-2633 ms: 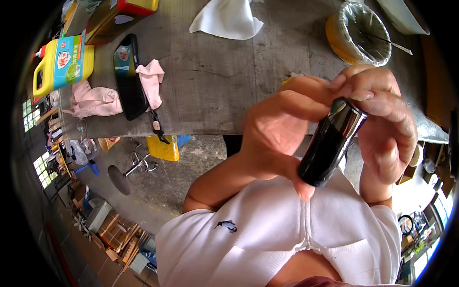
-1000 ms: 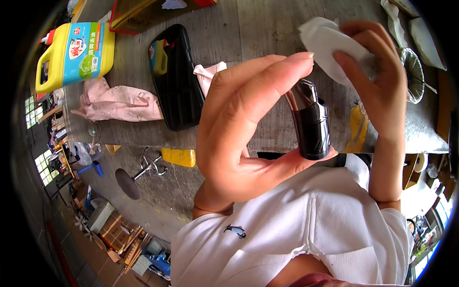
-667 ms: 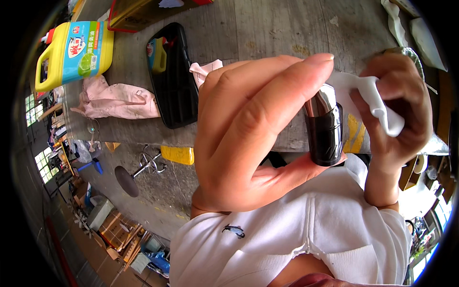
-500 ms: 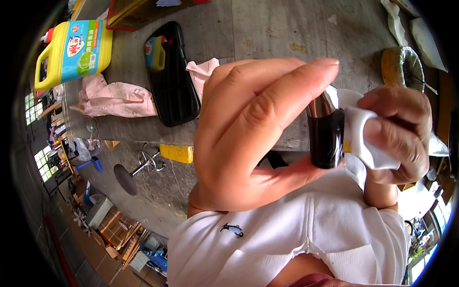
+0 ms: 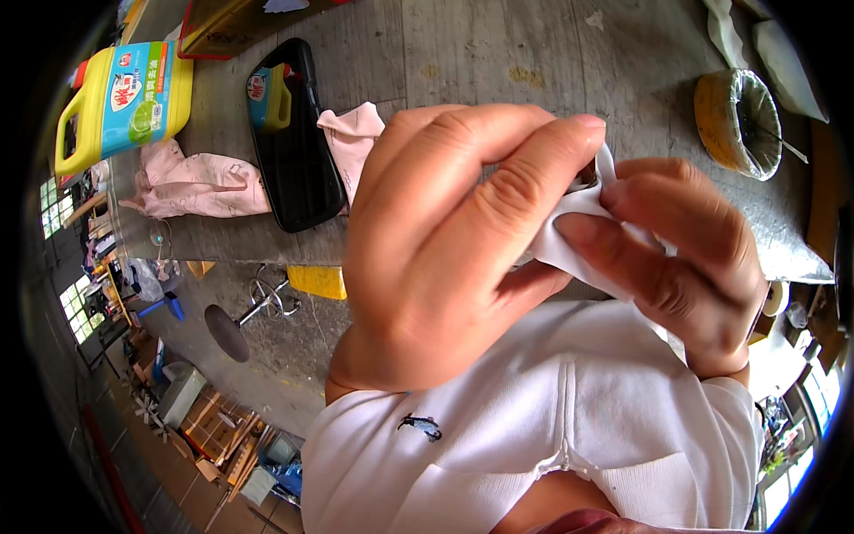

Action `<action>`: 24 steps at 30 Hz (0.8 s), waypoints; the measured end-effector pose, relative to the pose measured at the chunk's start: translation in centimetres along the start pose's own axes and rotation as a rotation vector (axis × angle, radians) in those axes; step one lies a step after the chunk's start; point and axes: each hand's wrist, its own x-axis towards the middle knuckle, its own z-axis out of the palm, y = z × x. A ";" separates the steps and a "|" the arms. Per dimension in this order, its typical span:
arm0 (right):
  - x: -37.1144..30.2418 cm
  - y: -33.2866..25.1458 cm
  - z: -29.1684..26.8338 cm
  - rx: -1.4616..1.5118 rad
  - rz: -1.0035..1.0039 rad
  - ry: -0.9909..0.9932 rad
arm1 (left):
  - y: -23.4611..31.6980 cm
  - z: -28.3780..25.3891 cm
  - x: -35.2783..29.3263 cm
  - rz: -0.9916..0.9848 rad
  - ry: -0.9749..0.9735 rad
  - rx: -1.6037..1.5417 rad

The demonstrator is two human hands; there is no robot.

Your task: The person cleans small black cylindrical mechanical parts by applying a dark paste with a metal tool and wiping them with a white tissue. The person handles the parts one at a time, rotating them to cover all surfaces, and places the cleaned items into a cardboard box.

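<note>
My left hand (image 5: 445, 240) is closed, with its thumb and fingers on either side of a glossy dark cylinder (image 5: 584, 175). Only a small piece of that cylinder shows between the fingertips and a white cloth (image 5: 578, 254). My right hand (image 5: 689, 258) pinches the cloth and presses it against the cylinder from the right, covering most of it. Both hands are held up in front of my white shirt, above the near edge of the workbench.
On the grey wooden workbench (image 5: 480, 53) lie a black-framed mirror (image 5: 307, 169) and a pink patterned cloth (image 5: 209, 187). A yellow jug (image 5: 80, 125) stands at the far left. A yellow tub with a plastic liner (image 5: 721, 125) is at the right. A round stool (image 5: 227, 332) stands below.
My right hand has moved left and brought the white cloth over the dark cylinder, which was in plain sight before. My left hand still grips the cylinder. The view has shifted slightly.
</note>
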 end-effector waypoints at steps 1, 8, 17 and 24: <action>0.1 0.4 -0.1 0.102 0.012 0.027 | -0.3 0.3 -0.1 -0.005 0.021 -0.075; -3.4 3.0 -0.6 0.381 0.305 0.132 | -1.1 3.3 -0.9 -0.091 0.220 -0.615; -1.8 0.7 -2.0 0.421 0.407 0.052 | -1.0 1.9 0.4 0.111 0.135 -0.091; 1.3 -1.4 -0.2 0.497 0.554 0.216 | 0.5 2.7 0.7 0.197 0.145 0.263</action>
